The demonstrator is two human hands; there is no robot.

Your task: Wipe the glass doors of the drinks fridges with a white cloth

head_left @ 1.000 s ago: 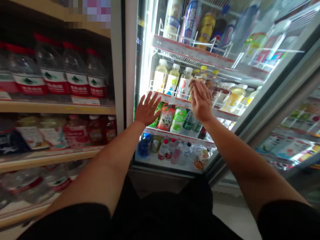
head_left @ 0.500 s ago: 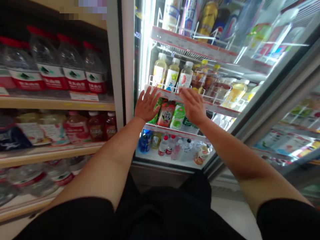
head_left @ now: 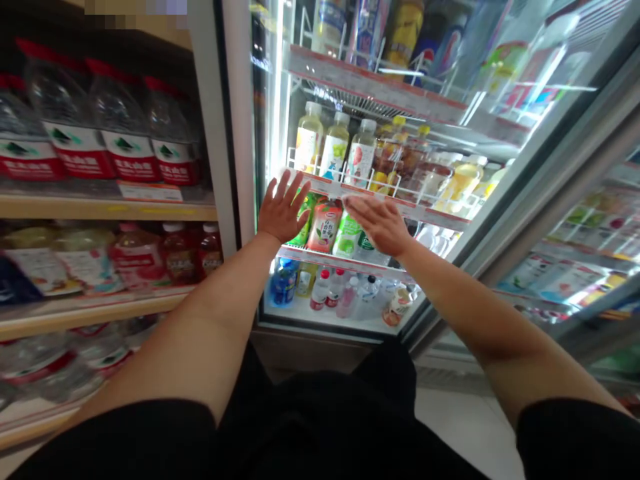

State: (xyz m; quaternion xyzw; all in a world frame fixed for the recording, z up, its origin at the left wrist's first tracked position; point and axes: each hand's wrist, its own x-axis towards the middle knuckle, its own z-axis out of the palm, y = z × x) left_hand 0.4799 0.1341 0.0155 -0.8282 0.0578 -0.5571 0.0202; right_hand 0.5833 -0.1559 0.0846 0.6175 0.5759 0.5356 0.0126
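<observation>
My left hand is open with fingers spread, held up in front of the left end of a cooler shelf. My right hand is open and flat, palm down, just below that shelf's price rail and in front of a green-labelled bottle. Neither hand holds anything. Between the two hands stands a red-labelled bottle. Above them, pale juice bottles stand in a row behind a white wire rail.
The open cooler door swings out to the right. Wooden shelves at left carry large red-labelled water bottles and red drinks. Small bottles crowd the cooler's bottom shelf. Cans and bottles fill the top shelf.
My right hand has come down from the juice-bottle shelf to the row below and flattened out. My left hand has stayed spread in about the same place.
</observation>
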